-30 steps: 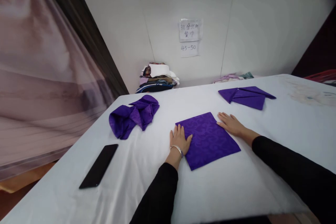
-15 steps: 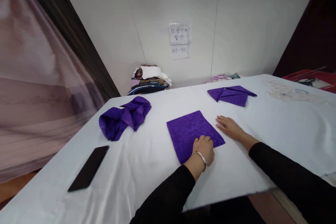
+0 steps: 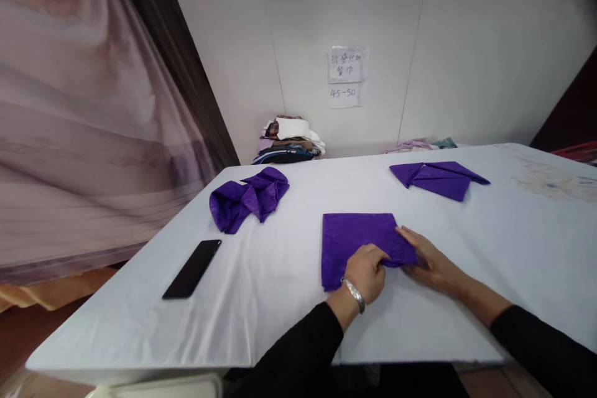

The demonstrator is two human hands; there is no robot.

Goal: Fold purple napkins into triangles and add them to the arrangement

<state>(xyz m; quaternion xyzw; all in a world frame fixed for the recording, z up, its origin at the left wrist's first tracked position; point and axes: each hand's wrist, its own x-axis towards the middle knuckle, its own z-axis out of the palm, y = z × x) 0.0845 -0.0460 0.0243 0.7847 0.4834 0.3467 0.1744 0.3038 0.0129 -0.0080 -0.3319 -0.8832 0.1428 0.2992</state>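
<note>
A purple cloth napkin [image 3: 352, 237], folded into a square, lies on the white-covered table in front of me. My left hand [image 3: 366, 275], with a silver bracelet at the wrist, has its fingers closed on the napkin's near edge. At the right corner my right hand [image 3: 431, 266] grips the cloth, which is lifted and bent there. Part of that corner is hidden by the fingers. Farther back on the right lies a second purple napkin [image 3: 441, 179], folded to a pointed shape. A third purple napkin [image 3: 249, 199], rolled and puffed up, sits at the left.
A black phone [image 3: 193, 269] lies on the left of the white tablecloth [image 3: 261, 323]. Behind the table, a stack of folded clothes [image 3: 291, 142] stands against the wall, with more cloth [image 3: 415, 145] to its right. Paper signs [image 3: 345, 74] hang above. A curtain [image 3: 93, 124] borders the left.
My right hand has gone from resting flat beside the napkin to gripping its right corner. The napkin has turned slightly and its corner is raised. The camera view has shifted left.
</note>
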